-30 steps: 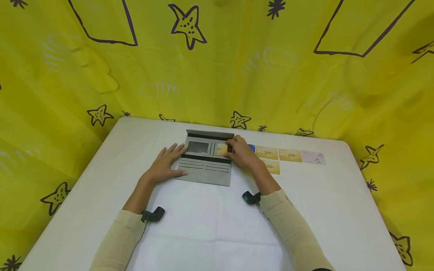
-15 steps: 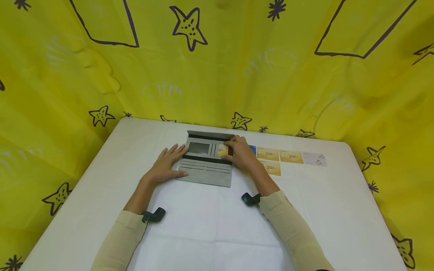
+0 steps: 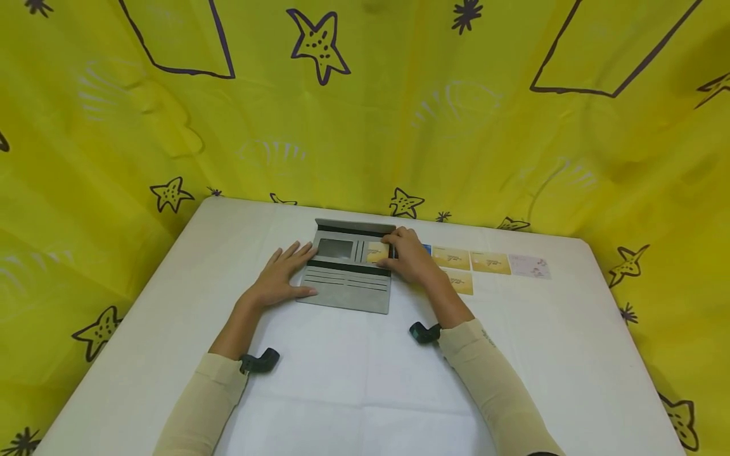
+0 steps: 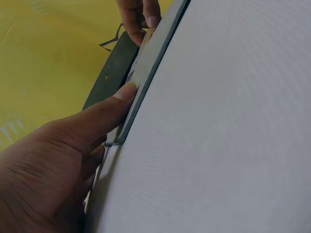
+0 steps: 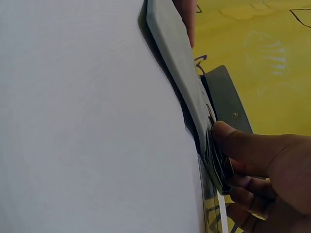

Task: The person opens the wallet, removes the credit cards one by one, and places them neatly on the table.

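Observation:
A grey wallet [image 3: 345, 296] lies spread flat on the table, its narrow flap raised at the far side. A yellow card [image 3: 376, 252] shows in the upper right pocket, beside a dark clear window [image 3: 335, 249]. My left hand [image 3: 278, 278] rests along the wallet's left edge, fingers straight and spread. Its thumb lies on the lower left corner. At the right edge my right hand [image 3: 409, 256] grips the wallet beside the yellow card, thumb on top and fingers curled behind the edge, as the right wrist view shows. The palm side is hidden in the head view.
Right of the wallet lie several cards: a blue card [image 3: 426, 249] partly behind the right hand, yellow cards [image 3: 450, 258] and a pale pink card [image 3: 529, 266] at the row's end. A yellow patterned curtain [image 3: 365, 126] hangs behind the white table [image 3: 319, 380].
A red patch seen between the right thumb and index finger beside the yellow card no longer shows; that spot looks dark. The left hand and the wallet stay in place.

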A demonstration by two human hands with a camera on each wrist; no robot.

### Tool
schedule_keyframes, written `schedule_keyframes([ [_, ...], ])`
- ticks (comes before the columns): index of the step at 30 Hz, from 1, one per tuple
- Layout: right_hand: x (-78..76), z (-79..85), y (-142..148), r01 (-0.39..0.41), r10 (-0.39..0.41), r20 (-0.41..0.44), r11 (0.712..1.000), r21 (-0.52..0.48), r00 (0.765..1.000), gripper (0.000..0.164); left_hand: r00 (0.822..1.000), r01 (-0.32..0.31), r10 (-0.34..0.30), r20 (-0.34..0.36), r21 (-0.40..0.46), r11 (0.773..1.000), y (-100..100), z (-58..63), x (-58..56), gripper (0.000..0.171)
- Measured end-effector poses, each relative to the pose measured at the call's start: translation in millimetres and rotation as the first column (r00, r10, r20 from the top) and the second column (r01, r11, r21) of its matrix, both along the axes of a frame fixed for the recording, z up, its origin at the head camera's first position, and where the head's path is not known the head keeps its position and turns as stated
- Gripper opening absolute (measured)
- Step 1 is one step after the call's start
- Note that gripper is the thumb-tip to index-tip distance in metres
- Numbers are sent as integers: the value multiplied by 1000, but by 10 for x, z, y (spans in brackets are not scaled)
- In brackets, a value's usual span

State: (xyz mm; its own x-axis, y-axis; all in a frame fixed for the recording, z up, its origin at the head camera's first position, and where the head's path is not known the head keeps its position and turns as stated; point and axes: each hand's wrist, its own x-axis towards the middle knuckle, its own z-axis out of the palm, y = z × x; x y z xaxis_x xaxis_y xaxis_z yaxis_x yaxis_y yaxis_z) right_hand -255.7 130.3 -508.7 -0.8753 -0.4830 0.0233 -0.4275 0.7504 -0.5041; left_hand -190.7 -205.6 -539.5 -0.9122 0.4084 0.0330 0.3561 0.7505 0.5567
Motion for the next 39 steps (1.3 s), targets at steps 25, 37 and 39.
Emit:
schedule_keyframes([
  [25, -42, -17, 54, -10, 9, -14, 1000, -27, 1000, 64, 1000, 3, -3, -5, 4, 1000, -13, -34, -17, 94],
  [37, -6, 68, 108, 20, -19, 16, 999, -32, 1000, 61, 1000, 7, -7, -7, 1, 1000, -22, -59, -15, 95],
  [39, -9, 92, 127, 16, -15, 20, 999, -29, 1000, 61, 1000, 4, -4, -9, 0, 1000, -18, -58, -17, 95],
])
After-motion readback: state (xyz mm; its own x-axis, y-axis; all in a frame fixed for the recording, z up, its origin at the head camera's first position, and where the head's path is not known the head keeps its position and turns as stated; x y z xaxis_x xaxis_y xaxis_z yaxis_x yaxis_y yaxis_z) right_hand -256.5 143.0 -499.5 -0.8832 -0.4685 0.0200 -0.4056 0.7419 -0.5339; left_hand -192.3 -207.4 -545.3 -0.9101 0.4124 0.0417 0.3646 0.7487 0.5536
